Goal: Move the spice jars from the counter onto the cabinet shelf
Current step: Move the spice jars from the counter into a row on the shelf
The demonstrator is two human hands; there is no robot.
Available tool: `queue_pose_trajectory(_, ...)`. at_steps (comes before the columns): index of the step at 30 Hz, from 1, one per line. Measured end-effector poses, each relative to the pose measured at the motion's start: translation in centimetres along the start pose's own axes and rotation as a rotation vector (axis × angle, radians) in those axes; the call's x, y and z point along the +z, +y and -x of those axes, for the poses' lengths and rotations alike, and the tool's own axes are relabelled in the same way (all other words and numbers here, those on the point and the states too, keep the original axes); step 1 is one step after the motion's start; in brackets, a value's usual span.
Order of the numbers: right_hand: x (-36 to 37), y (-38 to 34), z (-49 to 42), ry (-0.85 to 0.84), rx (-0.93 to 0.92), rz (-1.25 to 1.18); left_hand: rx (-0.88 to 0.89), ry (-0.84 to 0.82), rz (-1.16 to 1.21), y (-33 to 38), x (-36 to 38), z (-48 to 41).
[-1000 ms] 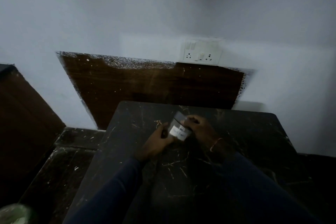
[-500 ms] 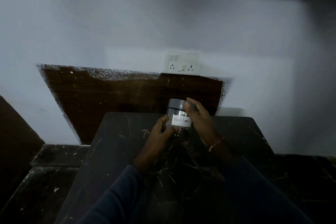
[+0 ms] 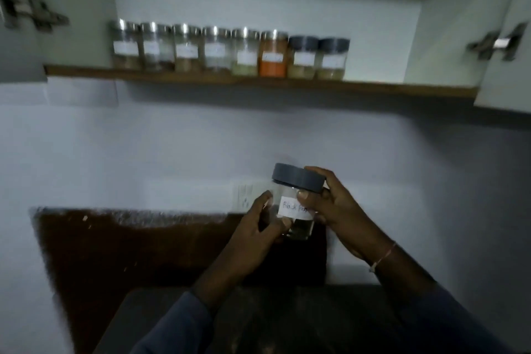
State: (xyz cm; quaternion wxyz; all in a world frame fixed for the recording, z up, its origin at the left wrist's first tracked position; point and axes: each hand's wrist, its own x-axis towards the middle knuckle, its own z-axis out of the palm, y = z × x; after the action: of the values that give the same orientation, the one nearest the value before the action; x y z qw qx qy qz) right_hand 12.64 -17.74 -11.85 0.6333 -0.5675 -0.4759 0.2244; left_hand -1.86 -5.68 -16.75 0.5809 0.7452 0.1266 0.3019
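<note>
I hold the black pepper jar [image 3: 296, 205] well below the cabinet shelf [image 3: 201, 79]: left fingers [image 3: 265, 200] grasp its body, right fingers [image 3: 316, 173] its lid [image 3: 293, 177]. Raise it level; seat it beside the shelf's rightmost jar [image 3: 332, 59].

The paper label [image 3: 288, 208] on the grey-lidded spice jar [image 3: 297, 181] reads "Black Pe", then runs under the thumb of the right hand [image 3: 340, 208]. The rest is unreadable. The left hand [image 3: 253, 236] covers the jar's lower left side, and the contents are too dim to identify. The wall socket plate [image 3: 245, 195] is partly hidden behind that hand and the jar.

On the cabinet shelf [image 3: 258, 82], the row of jars [image 3: 230, 52] is smeared by blur, and no label is legible. The left hinge [image 3: 31, 13] and right hinge [image 3: 500, 43] are blurred. The right cabinet door [image 3: 511, 83] runs off the edge of view. The dark counter [image 3: 316, 310] is cut off below, with the left sleeve [image 3: 172, 330] and right sleeve [image 3: 445, 322] partly covering it.
</note>
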Motion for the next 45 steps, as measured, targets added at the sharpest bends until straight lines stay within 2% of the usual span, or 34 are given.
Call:
queue_pose_trajectory(2,-2.6,-4.4,-1.9,0.042,-0.109,0.06,0.109,-0.033,-0.098,4.1,0.7,-3.3)
queue_pose_trajectory(4,-5.5,-9.1,-4.0,0.095,-0.24,0.138,0.319,-0.044,-0.215,9.0,1.9,-6.7)
queue_pose_trajectory(7,-9.3,-15.0,-7.1,0.204,-0.407,0.272,0.601,0.004,-0.379,15.4,3.4,-11.6)
queue_pose_trajectory(9,-11.7,-17.7,-9.2,0.297,-0.481,0.355,0.683,0.067,-0.528,18.0,4.3,-14.9)
queue_pose_trajectory(11,-13.9,-18.7,-11.2,0.374,-0.503,0.433,0.663,0.12,-0.753,19.0,4.9,-18.0)
queue_pose_trajectory(13,-16.2,-18.7,-13.3,0.411,-0.488,0.487,0.584,0.096,-0.969,19.0,5.5,-20.8)
queue_pose_trajectory(16,-19.2,-17.4,-16.2,0.398,-0.387,0.569,0.454,-0.028,-1.177,18.3,6.3,-23.3)
queue_pose_trajectory(18,-20.6,-16.2,-17.8,0.374,-0.326,0.629,0.459,0.018,-1.307,18.0,6.8,-25.0)
queue_pose_trajectory(21,-21.8,-15.1,-19.8,0.361,-0.289,0.644,0.456,0.058,-1.315,18.5,7.2,-26.4)
queue_pose_trajectory(24,-22.9,-15.0,-22.6,0.326,-0.202,0.663,0.309,-0.063,-1.346,19.3,7.4,-28.2)
queue_pose_trajectory(28,-23.9,-15.5,-26.5,0.293,-0.076,0.888,0.129,-0.241,-1.428,19.8,7.8,-29.6)
queue_pose_trajectory(31,-23.9,-15.6,-29.0,0.302,-0.007,1.088,0.146,-0.311,-1.507,19.8,7.7,-29.9)
queue_pose_trajectory(35,-23.8,-15.1,-31.3,0.351,0.027,1.202,0.206,-0.322,-1.563,19.7,7.7,-30.2)
queue_pose_trajectory(45,-23.8,-13.5,-33.1,0.383,-0.003,1.173,0.25,-0.319,-1.535,19.1,7.2,-31.0)
